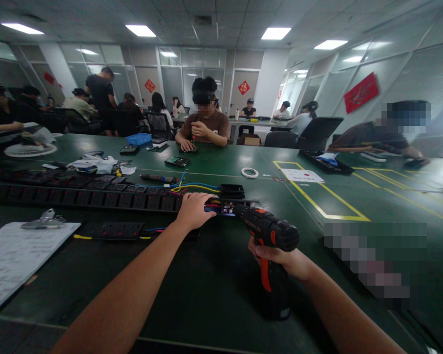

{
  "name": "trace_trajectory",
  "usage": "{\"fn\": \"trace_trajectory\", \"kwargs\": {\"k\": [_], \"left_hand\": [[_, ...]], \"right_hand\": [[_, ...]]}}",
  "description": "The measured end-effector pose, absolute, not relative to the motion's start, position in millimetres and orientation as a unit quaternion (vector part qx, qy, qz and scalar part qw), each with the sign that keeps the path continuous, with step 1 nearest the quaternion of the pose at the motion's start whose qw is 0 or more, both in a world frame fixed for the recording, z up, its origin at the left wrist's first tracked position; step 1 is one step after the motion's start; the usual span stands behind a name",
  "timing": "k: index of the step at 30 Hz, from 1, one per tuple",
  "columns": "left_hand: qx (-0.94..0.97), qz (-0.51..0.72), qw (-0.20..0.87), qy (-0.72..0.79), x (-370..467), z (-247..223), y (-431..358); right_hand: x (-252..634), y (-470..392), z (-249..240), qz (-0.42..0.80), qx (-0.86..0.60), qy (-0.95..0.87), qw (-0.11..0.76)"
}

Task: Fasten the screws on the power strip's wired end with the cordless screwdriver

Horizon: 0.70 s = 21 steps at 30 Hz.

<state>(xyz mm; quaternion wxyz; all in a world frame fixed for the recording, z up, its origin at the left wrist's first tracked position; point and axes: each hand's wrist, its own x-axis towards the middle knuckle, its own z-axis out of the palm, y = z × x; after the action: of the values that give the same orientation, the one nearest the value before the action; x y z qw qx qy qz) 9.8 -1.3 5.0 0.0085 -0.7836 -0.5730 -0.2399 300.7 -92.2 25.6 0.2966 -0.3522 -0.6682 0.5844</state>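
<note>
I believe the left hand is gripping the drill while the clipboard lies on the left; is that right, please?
Not the left hand: the head view shows the right hand gripping the drill. The clipboard does lie on the left.

The wearer's two hands, one left hand [195, 210] and one right hand [280, 256], share the frame's center with one cordless drill [268, 228]. The desk [210, 295] carries one clipboard [47, 222] at lower left, one short socket strip [120, 230] beside it, one white ring [250, 172] right of center and one blue basket [139, 139] at upper left. Long socket strips [84, 197] at left overlap too much to count. Above, at least four red signs [244, 88] and four large ceiling lights [141, 31].
</note>
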Motion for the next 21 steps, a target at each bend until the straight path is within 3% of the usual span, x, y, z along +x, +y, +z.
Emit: {"fn": "trace_trajectory", "kwargs": {"k": [21], "left_hand": [[-0.784,-0.236,0.006,-0.574,10.5,8.8,-2.7]], "right_hand": [[299.3,-92.9,29.9,0.613,-0.354,-0.646,0.284]]}}
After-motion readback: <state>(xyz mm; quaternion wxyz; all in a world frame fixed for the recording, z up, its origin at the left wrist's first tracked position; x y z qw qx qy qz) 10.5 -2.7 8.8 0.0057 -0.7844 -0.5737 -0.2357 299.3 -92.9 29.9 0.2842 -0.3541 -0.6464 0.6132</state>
